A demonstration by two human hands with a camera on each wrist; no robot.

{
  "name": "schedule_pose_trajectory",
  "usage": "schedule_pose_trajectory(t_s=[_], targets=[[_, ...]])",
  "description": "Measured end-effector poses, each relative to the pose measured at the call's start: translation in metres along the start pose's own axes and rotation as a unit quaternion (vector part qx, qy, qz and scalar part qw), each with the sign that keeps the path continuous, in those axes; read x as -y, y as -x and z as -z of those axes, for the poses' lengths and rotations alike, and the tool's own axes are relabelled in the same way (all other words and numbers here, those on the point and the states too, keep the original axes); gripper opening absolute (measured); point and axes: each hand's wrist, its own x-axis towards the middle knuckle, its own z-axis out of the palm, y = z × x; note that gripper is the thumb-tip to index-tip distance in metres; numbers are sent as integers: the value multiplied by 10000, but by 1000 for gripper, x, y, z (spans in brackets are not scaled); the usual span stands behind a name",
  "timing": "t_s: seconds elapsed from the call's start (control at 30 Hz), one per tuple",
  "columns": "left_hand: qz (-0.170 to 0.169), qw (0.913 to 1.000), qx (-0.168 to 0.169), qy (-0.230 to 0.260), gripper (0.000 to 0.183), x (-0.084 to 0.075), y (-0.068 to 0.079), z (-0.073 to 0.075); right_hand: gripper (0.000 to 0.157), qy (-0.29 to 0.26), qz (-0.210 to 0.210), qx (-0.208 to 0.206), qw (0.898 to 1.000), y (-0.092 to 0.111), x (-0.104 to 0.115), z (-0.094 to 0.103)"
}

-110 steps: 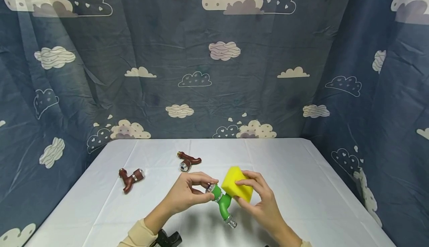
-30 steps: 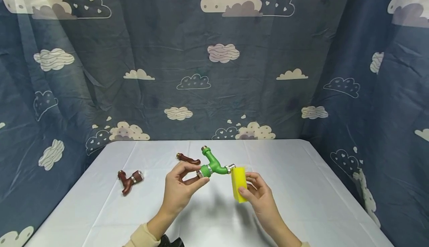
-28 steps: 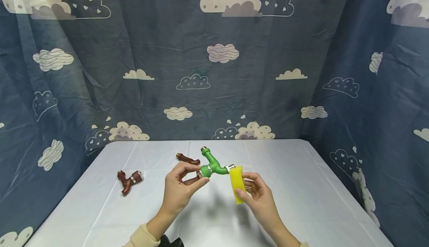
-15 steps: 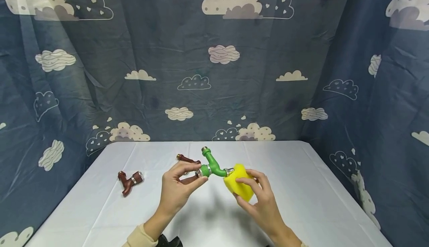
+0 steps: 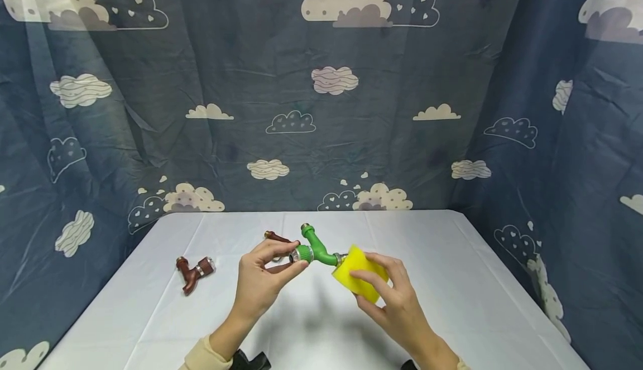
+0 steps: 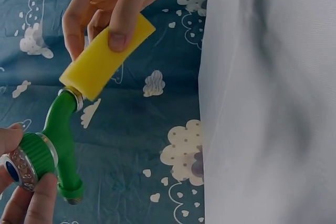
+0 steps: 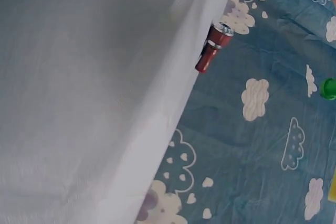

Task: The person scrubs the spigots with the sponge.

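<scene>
A green tap (image 5: 318, 250) with a silver-ringed knob is held above the table. My left hand (image 5: 258, 280) pinches it by the knob between thumb and fingers. In my right hand (image 5: 394, 297) is a yellow sponge (image 5: 358, 275), gripped by thumb and fingers. The sponge (image 6: 100, 66) presses on the metal spout end of the tap (image 6: 62, 124), as the left wrist view shows. That tip is partly hidden behind the sponge. The right wrist view catches only slivers of the tap (image 7: 328, 88) and sponge at its right edge.
On the white table (image 5: 452, 280) a brown tap (image 5: 193, 273) lies at the left. Another brown tap (image 5: 275, 237) lies farther back, partly covered by my left hand. A black object (image 5: 251, 361) shows at the bottom edge. A cloud-patterned curtain (image 5: 241, 68) surrounds the table.
Earlier the sponge was at the tap's body; the tap has since been turned so its spout points right. Over the last second the sponge has tilted and wrapped onto the spout tip.
</scene>
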Motion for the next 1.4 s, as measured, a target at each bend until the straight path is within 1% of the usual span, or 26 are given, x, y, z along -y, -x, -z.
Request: schedule_pose_trajectory(t_s=[0.07,0.1,0.2,0.27,0.33,0.43,0.5,0.53,0.6,0.67,0.7,0.77,0.83,0.87,0.9,0.97,1.03,1.07,1.1,1.13,1.2,1.3,1.33,1.37,1.4], targets=[[192,9998,49,25,35,0,-1,2,25,-83,153,-63,9998,-1,-1,1],[309,9995,85,62,35,0,-2,4,23,-118,250,-113,9996,-1,-1,2],[768,9966,197,234,34,1,-5,8,37,-255,569,-283,9977,-4,-2,4],[1083,9928,288,416,35,1,-7,10,37,-357,775,-340,9958,-6,-2,6],[1328,9888,378,574,36,1,-8,13,35,-459,907,-320,9943,-8,-1,8],[1504,9849,507,692,40,1,-10,15,31,-703,926,-139,9931,-9,-1,11],[1486,9854,540,630,40,1,-11,16,24,-994,751,69,9922,-9,-1,12],[1459,9861,542,575,40,2,-12,17,25,-1175,647,166,9908,-9,-1,13],[1337,9887,534,428,39,2,-13,18,39,-1560,436,320,9863,-9,-1,13],[1162,9913,540,305,39,2,-13,18,53,-1906,261,386,9806,-9,-1,13],[1087,9922,549,254,39,3,-13,18,57,-2039,203,396,9780,-9,-1,13],[928,9939,570,187,40,3,-13,18,59,-2170,163,374,9753,-8,-2,12],[842,9947,569,172,40,3,-13,18,57,-2071,121,417,9773,-8,-2,12],[823,9948,565,181,40,2,-12,18,56,-1895,164,453,9807,-7,-3,12],[828,9949,544,179,40,2,-12,18,52,-1658,240,492,9846,-7,-3,13],[831,9951,507,153,39,2,-11,17,40,-1123,519,503,9910,-7,-4,13],[866,9950,474,124,39,1,-11,17,26,-654,785,474,9936,-8,-5,14],[873,9951,465,95,40,2,-11,16,24,-546,862,448,9938,-8,-6,14],[869,9952,455,61,40,2,-11,16,23,-572,850,458,9937,-9,-6,14],[852,9953,457,42,40,2,-11,16,24,-724,765,486,9933,-9,-6,14],[774,9959,468,28,40,2,-11,17,29,-1229,388,608,9898,-9,-5,14],[586,9969,515,58,39,1,-12,17,49,-2094,-308,722,9747,-9,-4,15],[527,9971,537,76,39,1,-12,18,52,-2276,-447,717,9701,-9,-4,14],[478,9973,555,84,39,1,-12,18,53,-2354,-496,694,9681,-10,-3,14],[449,9973,567,90,39,1,-12,18,53,-2330,-483,676,9689,-10,-3,14]])
